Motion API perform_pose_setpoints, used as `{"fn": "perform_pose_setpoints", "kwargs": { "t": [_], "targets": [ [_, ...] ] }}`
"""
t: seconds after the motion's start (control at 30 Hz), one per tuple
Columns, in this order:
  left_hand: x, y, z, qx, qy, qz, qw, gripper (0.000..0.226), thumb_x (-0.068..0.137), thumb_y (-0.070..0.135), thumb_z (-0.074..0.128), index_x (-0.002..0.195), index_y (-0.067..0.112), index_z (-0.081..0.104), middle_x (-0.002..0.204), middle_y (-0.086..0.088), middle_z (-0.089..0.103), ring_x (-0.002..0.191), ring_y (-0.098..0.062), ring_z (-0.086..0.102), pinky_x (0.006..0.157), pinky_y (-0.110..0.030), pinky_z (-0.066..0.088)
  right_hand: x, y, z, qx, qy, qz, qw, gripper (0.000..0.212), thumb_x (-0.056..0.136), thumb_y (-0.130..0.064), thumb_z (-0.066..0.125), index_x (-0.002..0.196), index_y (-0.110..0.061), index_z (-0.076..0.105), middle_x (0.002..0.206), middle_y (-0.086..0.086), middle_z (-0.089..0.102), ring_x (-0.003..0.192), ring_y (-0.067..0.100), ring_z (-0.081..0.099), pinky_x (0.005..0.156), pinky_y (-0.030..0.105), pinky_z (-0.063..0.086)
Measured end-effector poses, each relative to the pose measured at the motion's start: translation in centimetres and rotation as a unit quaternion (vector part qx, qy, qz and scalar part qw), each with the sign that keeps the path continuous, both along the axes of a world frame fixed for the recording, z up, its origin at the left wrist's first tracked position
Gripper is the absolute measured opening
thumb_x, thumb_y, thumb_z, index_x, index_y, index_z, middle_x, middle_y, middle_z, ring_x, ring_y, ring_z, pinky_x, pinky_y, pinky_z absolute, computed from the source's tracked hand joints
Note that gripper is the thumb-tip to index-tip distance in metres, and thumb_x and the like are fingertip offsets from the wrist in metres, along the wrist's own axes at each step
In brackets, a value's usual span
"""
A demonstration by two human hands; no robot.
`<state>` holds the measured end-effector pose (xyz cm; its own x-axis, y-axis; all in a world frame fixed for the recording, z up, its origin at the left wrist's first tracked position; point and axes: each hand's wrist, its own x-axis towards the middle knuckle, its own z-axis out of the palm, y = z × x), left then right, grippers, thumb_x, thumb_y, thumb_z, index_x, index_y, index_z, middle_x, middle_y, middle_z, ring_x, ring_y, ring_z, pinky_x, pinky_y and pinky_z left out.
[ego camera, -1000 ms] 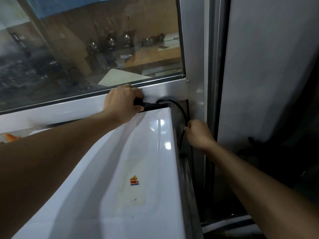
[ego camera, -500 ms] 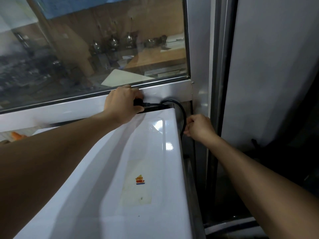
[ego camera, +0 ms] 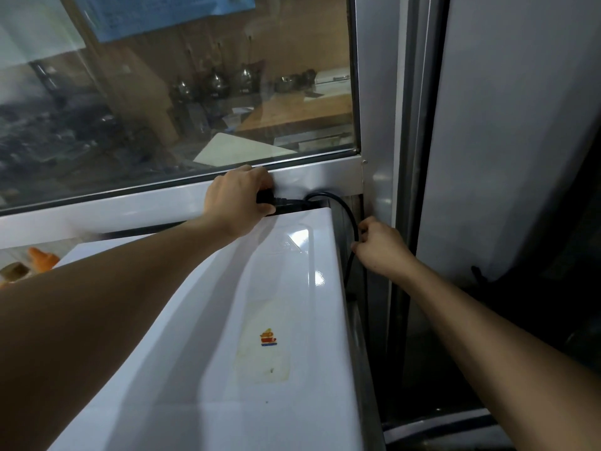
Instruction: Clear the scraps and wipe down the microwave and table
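Left hand (ego camera: 239, 198) gripping black plug (ego camera: 270, 200) behind microwave (ego camera: 260, 320); right hand (ego camera: 380, 247) pinching cord (ego camera: 353, 222) at right rear corner. Step likely: handling power lead before wiping. Next: guide cord clear of microwave top; wiping not begun.

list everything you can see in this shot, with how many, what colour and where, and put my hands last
microwave: one, glossy white, foreground, top faces the camera
sticker: one, yellowed with a small orange, red and blue mark, on the microwave top
power cord: one, black, loops round the microwave's back right corner
plug: one, black, behind the microwave
window: one, silver frame, behind the microwave
orange items: blurred, far left edge
left hand: grips the plug
right hand: fingers curled on the power cord beside the microwave
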<state>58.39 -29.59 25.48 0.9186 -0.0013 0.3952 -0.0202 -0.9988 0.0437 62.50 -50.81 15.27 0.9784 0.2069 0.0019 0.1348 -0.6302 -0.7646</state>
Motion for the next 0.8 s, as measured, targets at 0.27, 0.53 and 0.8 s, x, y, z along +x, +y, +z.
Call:
{"fn": "perform_pose_setpoints", "kwargs": {
  "t": [0.27,0.53,0.8],
  "targets": [
    [-0.2,-0.1,-1.1,-0.022,-0.019,0.002,1.0,0.02,0.074,0.022,0.069,0.087,0.016,0.054,0.093,-0.003,0.059,0.081,-0.03,0.055,0.064,-0.032,0.039,-0.4,0.4,2.3,-0.042,-0.032,-0.007,0.999,0.057,0.087,-0.019,0.06,0.139,-0.009,0.037,0.135,0.014,0.048,0.123,0.031,0.048,0.097,0.031,0.041],
    [-0.7,0.8,-1.3,-0.017,-0.017,0.0,1.0,0.012,0.078,0.017,0.065,0.09,0.02,0.067,0.097,0.0,0.062,0.087,-0.028,0.059,0.063,-0.031,0.043,-0.9,0.9,3.0,-0.031,-0.047,-0.003,0.998,0.055,0.088,-0.012,0.054,0.14,-0.013,0.035,0.136,0.012,0.046,0.123,0.03,0.047,0.094,0.029,0.036],
    [-1.0,1.1,-1.1,-0.021,-0.031,-0.006,0.999,0.015,0.083,0.014,0.063,0.089,0.024,0.072,0.098,0.006,0.063,0.089,-0.024,0.059,0.061,-0.026,0.034,-0.9,0.9,3.5,-0.027,-0.043,0.0,0.999,0.055,0.091,-0.009,0.049,0.142,-0.016,0.032,0.138,0.01,0.045,0.124,0.028,0.046,0.092,0.027,0.034]
  ]
}}
